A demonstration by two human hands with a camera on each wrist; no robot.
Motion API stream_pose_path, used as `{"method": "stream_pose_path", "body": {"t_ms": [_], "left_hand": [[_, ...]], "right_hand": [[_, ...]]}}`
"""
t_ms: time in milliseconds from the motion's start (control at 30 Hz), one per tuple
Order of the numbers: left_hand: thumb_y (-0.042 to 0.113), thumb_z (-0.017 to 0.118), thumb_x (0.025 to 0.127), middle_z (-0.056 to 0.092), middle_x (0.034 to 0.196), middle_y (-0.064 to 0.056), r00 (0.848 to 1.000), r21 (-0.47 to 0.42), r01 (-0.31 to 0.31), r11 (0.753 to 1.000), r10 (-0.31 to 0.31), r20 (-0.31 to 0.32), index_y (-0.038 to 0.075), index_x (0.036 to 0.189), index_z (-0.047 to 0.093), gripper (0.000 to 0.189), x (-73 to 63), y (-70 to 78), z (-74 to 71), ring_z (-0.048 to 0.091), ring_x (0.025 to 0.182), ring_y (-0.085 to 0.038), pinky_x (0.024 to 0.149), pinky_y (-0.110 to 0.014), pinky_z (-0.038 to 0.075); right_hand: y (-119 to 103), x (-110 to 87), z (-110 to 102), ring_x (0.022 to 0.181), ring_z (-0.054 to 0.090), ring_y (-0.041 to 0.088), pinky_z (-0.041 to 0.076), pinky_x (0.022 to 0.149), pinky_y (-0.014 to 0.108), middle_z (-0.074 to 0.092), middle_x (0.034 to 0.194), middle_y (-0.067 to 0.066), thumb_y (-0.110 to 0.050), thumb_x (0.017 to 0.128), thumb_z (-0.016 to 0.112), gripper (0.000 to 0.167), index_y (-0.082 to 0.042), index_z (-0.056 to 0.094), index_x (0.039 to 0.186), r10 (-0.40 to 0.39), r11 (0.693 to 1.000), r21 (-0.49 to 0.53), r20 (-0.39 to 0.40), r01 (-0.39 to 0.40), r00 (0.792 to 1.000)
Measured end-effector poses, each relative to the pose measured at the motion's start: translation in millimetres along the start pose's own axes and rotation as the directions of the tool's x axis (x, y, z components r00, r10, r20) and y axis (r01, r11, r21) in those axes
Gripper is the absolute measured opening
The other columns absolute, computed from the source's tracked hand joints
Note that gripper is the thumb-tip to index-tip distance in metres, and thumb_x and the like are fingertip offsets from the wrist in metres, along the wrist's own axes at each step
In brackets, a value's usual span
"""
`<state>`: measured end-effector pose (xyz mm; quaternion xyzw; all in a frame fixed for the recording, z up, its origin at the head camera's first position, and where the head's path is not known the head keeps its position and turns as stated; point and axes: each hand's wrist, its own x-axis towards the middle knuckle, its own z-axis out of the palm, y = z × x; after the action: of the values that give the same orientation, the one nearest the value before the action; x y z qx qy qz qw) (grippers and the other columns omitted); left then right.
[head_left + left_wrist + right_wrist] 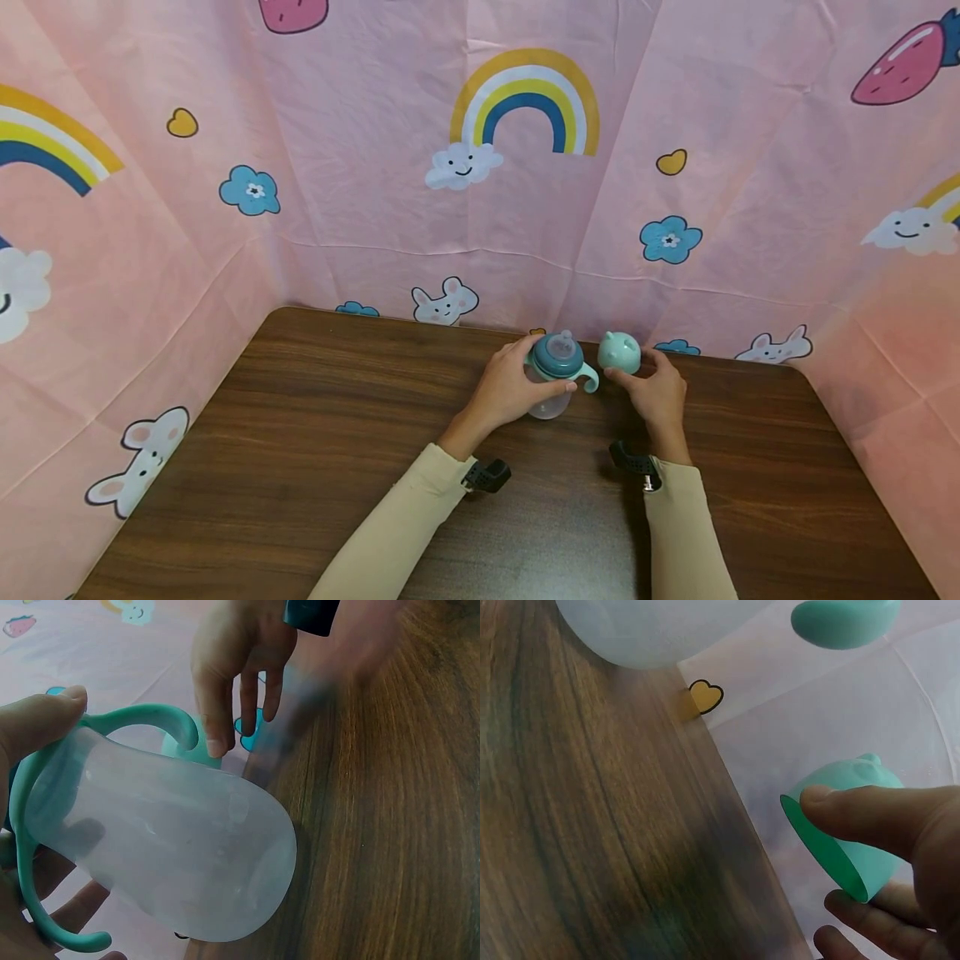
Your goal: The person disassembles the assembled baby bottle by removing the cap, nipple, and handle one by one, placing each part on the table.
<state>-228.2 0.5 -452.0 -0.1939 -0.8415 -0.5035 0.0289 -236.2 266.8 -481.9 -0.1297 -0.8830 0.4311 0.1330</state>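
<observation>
A baby bottle (550, 406) with a clear body, a dark teal collar and mint handles is gripped near its top by my left hand (504, 385). In the left wrist view, the bottle's cloudy body (187, 832) looks empty, and its base shows free of the hand. Its teat (561, 344) is uncovered. To the right, my right hand (658, 392) pinches a mint-green domed cap (619, 352) with small ear-like bumps. The thumb lies on one side of the cap (855, 787) and fingers on the other; its open rim faces the table in the right wrist view.
Both hands are near the back edge of the brown wooden table (337, 433). A pink printed cloth (360, 167) hangs behind and along the sides. Dark straps with camera mounts (487, 476) sit on both wrists.
</observation>
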Motion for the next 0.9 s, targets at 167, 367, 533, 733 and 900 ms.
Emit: {"method": "stream_pose_path", "body": {"t_ms": [167,367,533,733,900], "left_hand": [[0.045,0.095,0.088,0.066,0.148,-0.011,1.0,-0.008,0.002,1.0,-0.002,0.0,0.008,0.159,0.056,0.089,0.6,-0.3,0.1,0.059,0.137,-0.037,0.112,-0.062,0.047],[0.044,0.095,0.087,0.067,0.147,-0.011,1.0,-0.002,0.0,1.0,0.0,-0.001,0.008,0.158,0.056,0.089,1.0,-0.8,0.5,0.059,0.137,-0.037,0.112,-0.061,0.047],[0.043,0.096,0.087,0.066,0.148,-0.011,1.0,-0.002,0.0,1.0,0.0,0.001,0.008,0.159,0.056,0.089,0.8,0.0,0.2,0.059,0.137,-0.037,0.112,-0.061,0.047],[0.044,0.095,0.088,0.066,0.149,-0.011,1.0,-0.009,0.002,1.0,-0.002,0.0,0.008,0.159,0.056,0.089,0.7,-0.3,0.4,0.059,0.137,-0.037,0.112,-0.062,0.047],[0.044,0.095,0.088,0.067,0.147,-0.011,1.0,-0.013,0.0,1.0,0.0,0.0,0.006,0.158,0.056,0.089,0.5,-0.3,0.5,0.059,0.136,-0.037,0.112,-0.063,0.048]], "right_hand": [[0.6,0.4,0.2,0.133,0.053,0.051,0.038,0.113,0.067,0.066,0.141,0.032,-0.025,0.09,0.092,0.076,0.005,0.058,0.152,0.009,1.0,-0.015,0.007,-0.009,1.0],[0.3,0.5,-0.2,0.139,0.049,0.054,0.034,0.118,0.068,0.064,0.144,0.032,-0.026,0.09,0.092,0.076,0.005,0.059,0.151,0.027,0.998,-0.051,0.034,-0.025,0.999],[-0.4,-0.5,-0.4,0.139,0.048,0.054,0.034,0.117,0.067,0.065,0.143,0.033,-0.027,0.091,0.091,0.076,0.005,0.059,0.151,0.041,0.997,-0.063,0.051,-0.038,0.998],[0.8,0.7,0.0,0.14,0.046,0.056,0.037,0.115,0.069,0.064,0.143,0.033,-0.028,0.09,0.091,0.075,0.004,0.06,0.151,0.053,0.996,-0.075,0.056,-0.049,0.997],[0.2,1.0,0.4,0.14,0.047,0.056,0.04,0.112,0.069,0.064,0.144,0.032,-0.029,0.09,0.091,0.074,0.003,0.061,0.15,0.059,0.995,-0.082,0.057,-0.055,0.997]]}}
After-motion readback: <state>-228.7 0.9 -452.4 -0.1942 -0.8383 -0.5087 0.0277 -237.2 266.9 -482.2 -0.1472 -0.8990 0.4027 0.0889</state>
